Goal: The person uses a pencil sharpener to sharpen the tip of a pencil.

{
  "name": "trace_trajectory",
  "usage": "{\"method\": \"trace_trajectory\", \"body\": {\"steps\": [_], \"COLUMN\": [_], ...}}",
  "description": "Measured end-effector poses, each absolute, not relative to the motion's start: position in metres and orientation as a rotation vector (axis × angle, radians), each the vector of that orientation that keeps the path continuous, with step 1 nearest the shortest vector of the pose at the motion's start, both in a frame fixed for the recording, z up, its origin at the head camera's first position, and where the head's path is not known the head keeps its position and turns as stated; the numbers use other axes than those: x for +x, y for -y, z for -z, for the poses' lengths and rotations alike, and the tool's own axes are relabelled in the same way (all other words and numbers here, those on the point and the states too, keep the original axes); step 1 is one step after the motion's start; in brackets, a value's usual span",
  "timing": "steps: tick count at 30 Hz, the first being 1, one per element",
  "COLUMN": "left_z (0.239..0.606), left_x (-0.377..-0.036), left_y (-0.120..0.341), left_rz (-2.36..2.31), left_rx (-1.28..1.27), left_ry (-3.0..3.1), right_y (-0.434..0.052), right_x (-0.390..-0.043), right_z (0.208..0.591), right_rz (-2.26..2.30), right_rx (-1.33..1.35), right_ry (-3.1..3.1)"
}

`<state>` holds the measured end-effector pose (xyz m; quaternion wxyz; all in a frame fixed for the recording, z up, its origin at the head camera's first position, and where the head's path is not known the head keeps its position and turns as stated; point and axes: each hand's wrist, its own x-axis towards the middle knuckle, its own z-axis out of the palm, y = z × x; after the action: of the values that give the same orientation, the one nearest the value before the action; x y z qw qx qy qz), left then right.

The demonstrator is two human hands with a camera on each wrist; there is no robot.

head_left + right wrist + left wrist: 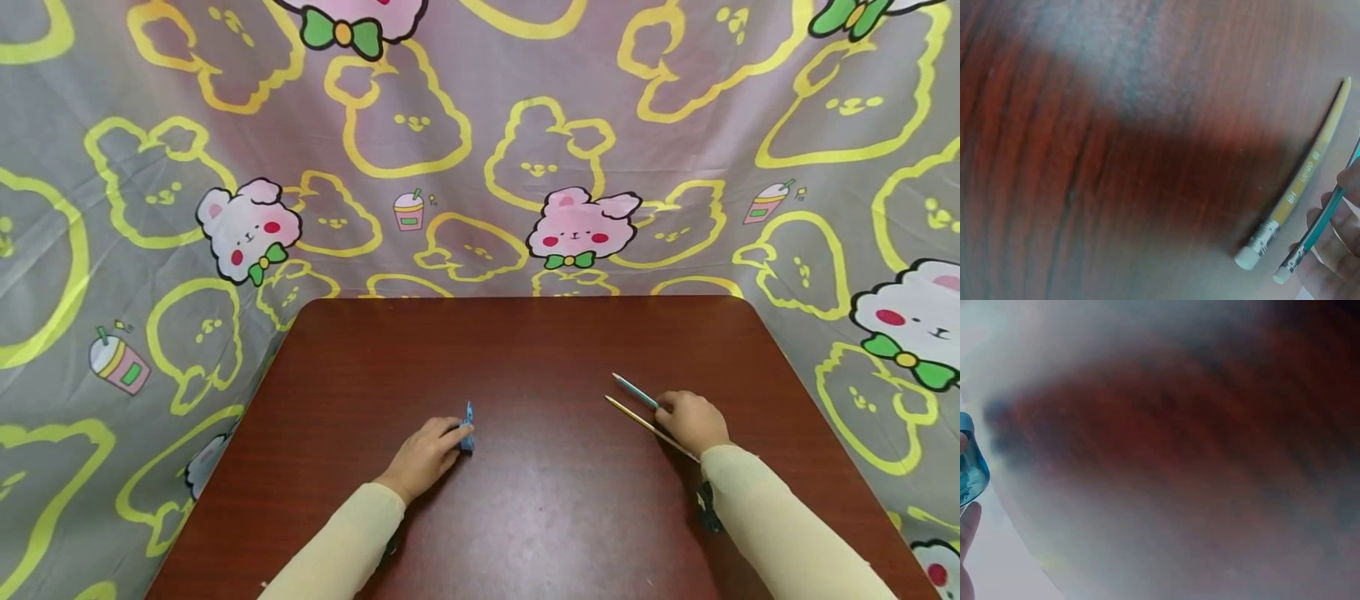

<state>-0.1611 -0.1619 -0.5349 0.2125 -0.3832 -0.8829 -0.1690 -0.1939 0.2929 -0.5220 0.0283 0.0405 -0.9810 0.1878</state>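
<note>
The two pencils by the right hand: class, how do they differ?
The yellow pencil lies free on the table; the teal pencil is pinched by the right hand. The yellow pencil looks thicker in the right wrist view, the teal one slimmer. Both have a metal band and white eraser.

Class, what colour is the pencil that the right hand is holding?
Teal-green pencil, with a white eraser end, seen best in the right wrist view, pinched in the right hand.

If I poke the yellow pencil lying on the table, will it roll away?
Probably a little. The yellow pencil is long, thin and lies flat on the smooth, shiny table, so a sideways poke would likely roll it. It looks stiff and light. The right hand beside it, pinching the teal pencil, might stop it.
</note>
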Motion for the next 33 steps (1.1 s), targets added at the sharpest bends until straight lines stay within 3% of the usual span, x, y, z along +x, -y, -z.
{"method": "trace_trajectory", "body": {"steps": [33], "left_z": [0.497], "left_x": [-0.166], "left_y": [0.160], "left_rz": [0.575], "left_rx": [-1.051], "left_ry": [2.265], "right_y": [-0.277], "right_x": [-0.194], "right_z": [0.460], "right_rz": [-0.606], "right_rx": [0.338], "right_ry": [3.006]}}
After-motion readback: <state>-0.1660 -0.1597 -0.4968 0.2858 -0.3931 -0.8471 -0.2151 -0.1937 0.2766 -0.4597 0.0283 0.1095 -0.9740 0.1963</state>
